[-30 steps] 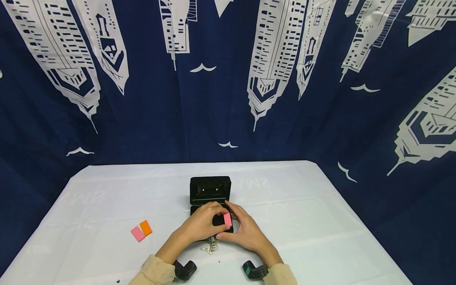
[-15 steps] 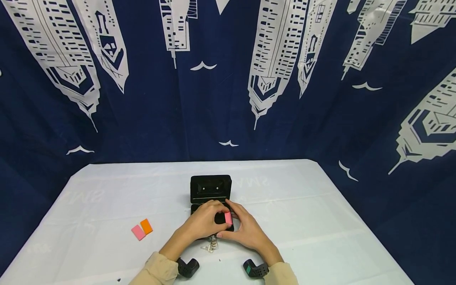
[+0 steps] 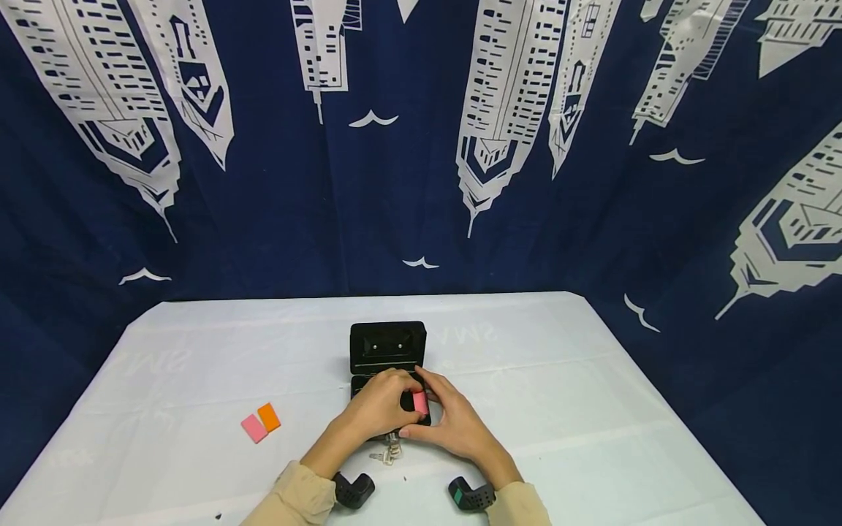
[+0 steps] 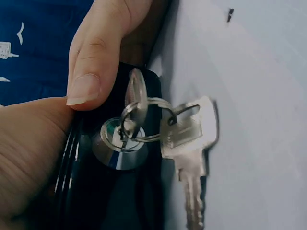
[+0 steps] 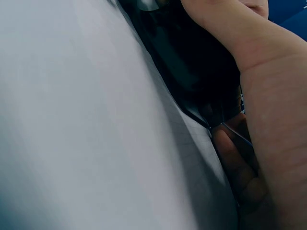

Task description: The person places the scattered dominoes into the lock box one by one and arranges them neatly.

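Note:
A small black cash box (image 3: pixel 388 349) stands on the table with its lid raised. Over its inside, my left hand (image 3: pixel 380 402) pinches a small pink sticky-note pad (image 3: pixel 420 402) between thumb and fingers. My right hand (image 3: pixel 454 420) grips the box's right side, its thumb at the front edge and its fingers along the side. In the left wrist view, a key (image 4: pixel 136 98) sits in the round lock (image 4: pixel 120 148) on the box's front, and a second key (image 4: pixel 189 139) hangs from the ring. The hands hide much of the box's inside.
To the left, another pink pad (image 3: pixel 253 429) lies beside an orange pad (image 3: pixel 269 417) on the white-covered table (image 3: pixel 559 380). A navy curtain (image 3: pixel 283 219) with white buildings hangs behind the table. A small dark speck (image 3: pixel 218 516) lies near the front left.
My left wrist has shifted slightly to the right while its fingers stay at the pink pad. My right hand stays at the box's side.

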### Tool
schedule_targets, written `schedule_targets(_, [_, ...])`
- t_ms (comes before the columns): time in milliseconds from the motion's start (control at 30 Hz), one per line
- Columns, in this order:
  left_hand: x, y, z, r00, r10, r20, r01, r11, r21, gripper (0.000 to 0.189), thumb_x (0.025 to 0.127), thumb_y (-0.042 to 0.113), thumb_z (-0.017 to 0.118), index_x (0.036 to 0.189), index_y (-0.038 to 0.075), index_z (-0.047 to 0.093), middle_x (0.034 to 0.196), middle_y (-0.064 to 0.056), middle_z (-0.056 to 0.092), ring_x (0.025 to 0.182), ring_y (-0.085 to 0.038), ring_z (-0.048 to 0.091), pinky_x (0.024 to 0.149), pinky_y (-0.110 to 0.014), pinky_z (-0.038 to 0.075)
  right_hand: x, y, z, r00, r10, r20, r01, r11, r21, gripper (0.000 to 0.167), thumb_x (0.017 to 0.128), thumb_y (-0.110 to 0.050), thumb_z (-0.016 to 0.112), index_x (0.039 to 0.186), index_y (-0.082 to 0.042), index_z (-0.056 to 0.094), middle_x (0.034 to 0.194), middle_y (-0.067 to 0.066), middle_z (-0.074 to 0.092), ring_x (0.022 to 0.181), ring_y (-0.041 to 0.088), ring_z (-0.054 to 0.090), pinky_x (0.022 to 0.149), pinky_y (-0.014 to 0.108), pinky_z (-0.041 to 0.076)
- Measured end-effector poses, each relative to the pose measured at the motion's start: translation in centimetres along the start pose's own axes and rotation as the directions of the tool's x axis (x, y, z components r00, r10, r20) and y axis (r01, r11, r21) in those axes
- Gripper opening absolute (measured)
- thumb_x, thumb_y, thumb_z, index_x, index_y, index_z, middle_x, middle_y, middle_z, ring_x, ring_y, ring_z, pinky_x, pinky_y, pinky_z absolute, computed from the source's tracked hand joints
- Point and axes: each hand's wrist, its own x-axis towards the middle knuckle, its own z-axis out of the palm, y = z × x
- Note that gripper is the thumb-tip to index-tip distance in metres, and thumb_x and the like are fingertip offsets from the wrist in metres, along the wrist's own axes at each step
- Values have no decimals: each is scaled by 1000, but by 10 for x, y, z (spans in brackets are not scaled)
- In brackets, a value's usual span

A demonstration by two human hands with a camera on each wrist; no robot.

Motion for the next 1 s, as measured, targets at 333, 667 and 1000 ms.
schedule_targets(333, [1, 5, -1, 1000, -23, 20, 23, 1000, 1, 34, 81, 14, 89, 109, -2, 78, 112, -12, 77, 111, -32, 69, 96, -45, 57, 1, -1, 0, 1000, 13, 7, -13, 1000, -3, 103, 76, -54, 88, 160, -23, 37, 157, -1, 45, 129, 17, 61, 112, 46, 46])
schedule_targets(667, [2, 4, 1, 998, -53, 16, 53, 999, 9, 38, 80, 19, 90, 110, -1, 78, 111, -12, 77, 111, -33, 69, 97, -46, 56, 1, 0, 0, 1000, 11, 2, -11, 1000, -3, 104, 76, -56, 88, 160, -25, 36, 157, -1, 46, 128, 18, 62, 111, 46, 48])
schedule_targets(1000, [0, 2, 1, 998, -61, 12, 61, 998, -7, 40, 77, 20, 92, 109, 1, 77, 110, -12, 76, 111, -32, 68, 96, -47, 57, 1, 1, 0, 1000, 10, 8, -10, 1000, 9, 104, 76, -56, 88, 161, -24, 36, 157, -1, 46, 129, 17, 61, 113, 51, 45])
